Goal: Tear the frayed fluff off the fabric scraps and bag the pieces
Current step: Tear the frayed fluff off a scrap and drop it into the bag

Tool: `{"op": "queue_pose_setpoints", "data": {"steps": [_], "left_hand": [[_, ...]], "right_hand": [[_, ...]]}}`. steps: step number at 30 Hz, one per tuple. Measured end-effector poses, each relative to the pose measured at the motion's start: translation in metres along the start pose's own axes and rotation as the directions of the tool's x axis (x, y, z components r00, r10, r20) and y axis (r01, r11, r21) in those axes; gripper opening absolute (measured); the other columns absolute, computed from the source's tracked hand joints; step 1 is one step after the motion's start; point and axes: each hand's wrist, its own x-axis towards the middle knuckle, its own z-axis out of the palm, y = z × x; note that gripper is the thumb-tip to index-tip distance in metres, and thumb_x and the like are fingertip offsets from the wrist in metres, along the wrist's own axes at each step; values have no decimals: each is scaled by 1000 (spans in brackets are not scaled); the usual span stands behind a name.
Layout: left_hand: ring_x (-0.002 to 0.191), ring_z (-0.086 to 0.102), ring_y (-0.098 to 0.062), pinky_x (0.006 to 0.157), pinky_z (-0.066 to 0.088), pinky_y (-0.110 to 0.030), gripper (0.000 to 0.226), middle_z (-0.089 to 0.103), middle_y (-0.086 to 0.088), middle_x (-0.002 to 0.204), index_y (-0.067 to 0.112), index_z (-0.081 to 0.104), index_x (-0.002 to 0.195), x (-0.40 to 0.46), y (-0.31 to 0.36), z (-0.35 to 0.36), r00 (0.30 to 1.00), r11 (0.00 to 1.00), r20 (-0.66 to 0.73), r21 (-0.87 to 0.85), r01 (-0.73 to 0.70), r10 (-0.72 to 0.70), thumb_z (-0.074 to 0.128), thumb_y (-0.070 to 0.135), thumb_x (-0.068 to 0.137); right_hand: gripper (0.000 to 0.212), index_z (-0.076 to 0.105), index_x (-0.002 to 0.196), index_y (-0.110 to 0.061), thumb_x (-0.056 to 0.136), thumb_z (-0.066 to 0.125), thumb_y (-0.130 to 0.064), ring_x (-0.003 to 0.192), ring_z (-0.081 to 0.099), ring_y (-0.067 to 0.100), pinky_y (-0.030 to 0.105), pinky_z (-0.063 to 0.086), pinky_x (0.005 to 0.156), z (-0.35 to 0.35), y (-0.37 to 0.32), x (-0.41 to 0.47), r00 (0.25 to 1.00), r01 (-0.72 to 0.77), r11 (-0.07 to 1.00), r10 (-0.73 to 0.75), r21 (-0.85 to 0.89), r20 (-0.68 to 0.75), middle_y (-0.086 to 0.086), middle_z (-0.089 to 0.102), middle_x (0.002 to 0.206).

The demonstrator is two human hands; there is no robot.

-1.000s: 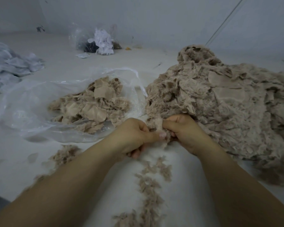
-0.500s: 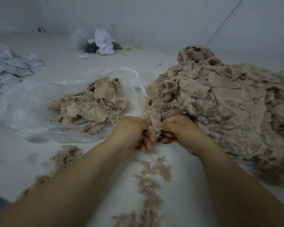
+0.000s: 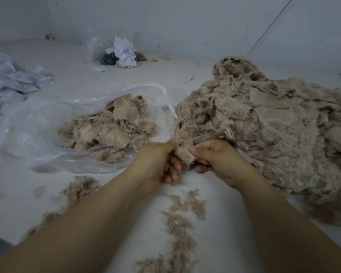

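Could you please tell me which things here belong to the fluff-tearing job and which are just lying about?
In the job:
left hand and right hand, both pinching a scrap
scrap pile
open bag of pieces
torn fluff

Lying about:
white cloth heap
far bag

Two hands are in view, the left hand and the right hand, pinching one small fluffy scrap between them. There are two clear plastic bags: the near bag on the left with beige pieces inside, and a far bag with white and dark bits. One large heap of beige scraps lies on the right. One pile of pale grey cloth sits far left. Two trails of torn fluff lie near: one in the middle, one at left.
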Motion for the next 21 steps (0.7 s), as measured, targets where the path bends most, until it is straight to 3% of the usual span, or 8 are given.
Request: {"op": "queue_pose_setpoints", "data": {"steps": [5, 8, 10, 12, 14, 16, 18, 21], "left_hand": [[30, 43, -17, 32, 26, -16, 31, 55, -10, 50, 10, 56, 67, -2, -1, 2, 996, 989, 83, 146, -37, 25, 60, 17, 97], [33, 46, -16, 33, 31, -19, 19, 57, -8, 53, 7, 58, 82, 13, 9, -3, 968, 970, -170, -128, -208, 185, 50, 7, 100], [42, 56, -16, 39, 43, -23, 14, 63, -10, 67, 5, 57, 93, 28, 25, -12, 909, 863, -347, -356, -358, 233, 49, 11, 102], [51, 62, -17, 48, 51, -26, 13, 64, -12, 78, -1, 55, 104, 38, 32, -17, 897, 828, -366, -401, -393, 249, 56, 12, 99], [47, 59, -18, 46, 49, -28, 11, 62, -10, 66, 0, 57, 102, 38, 27, -13, 916, 935, -310, -162, -315, 255, 62, 2, 93], [39, 53, -17, 39, 40, -23, 7, 57, -9, 52, 1, 63, 88, 33, 12, -4, 943, 935, -186, 283, -216, 274, 69, 6, 87], [39, 46, -19, 41, 35, -23, 34, 51, -12, 51, -6, 61, 74, 31, -1, 2, 954, 775, -65, 600, -198, 293, 78, 23, 83], [45, 44, -22, 48, 40, -33, 45, 48, -14, 52, -7, 59, 63, 29, -2, 8, 915, 570, 18, 778, -266, 403, 74, 27, 87]], "right_hand": [[45, 69, 83, 4, 76, 72, -41, 51, 46, 7, 21, 53, 57, 2, 1, 1, 1000, 2, 1000, -3, -22, -25, -5, 41, 52], [31, 61, 74, -1, 92, 63, -26, 46, 41, 7, 21, 54, 57, 3, 0, 1, 997, -3, 1000, 5, 29, -75, -7, 34, 48], [31, 59, 74, -1, 96, 60, -22, 45, 40, 7, 22, 54, 57, 3, -1, 0, 994, -19, 999, 24, 44, -107, -6, 32, 49], [32, 58, 74, 0, 96, 59, -23, 45, 41, 8, 22, 53, 56, 4, -3, 0, 992, -28, 999, 33, 44, -118, -4, 33, 49], [36, 60, 68, -5, 98, 57, -25, 46, 40, 12, 22, 52, 52, 6, -6, -1, 990, -45, 997, 54, 66, -133, -2, 33, 49], [40, 58, 63, -9, 99, 55, -27, 44, 36, 12, 23, 51, 49, 8, -9, -2, 987, -53, 994, 67, 97, -149, -2, 31, 47], [40, 58, 63, -9, 99, 55, -27, 42, 35, 10, 23, 50, 48, 8, -9, -2, 984, -53, 991, 73, 125, -163, -3, 30, 46], [33, 71, 77, -9, 101, 52, -23, 45, 41, 10, 22, 50, 50, 7, -6, -2, 989, -43, 996, 53, 78, -140, -3, 36, 50]]}}
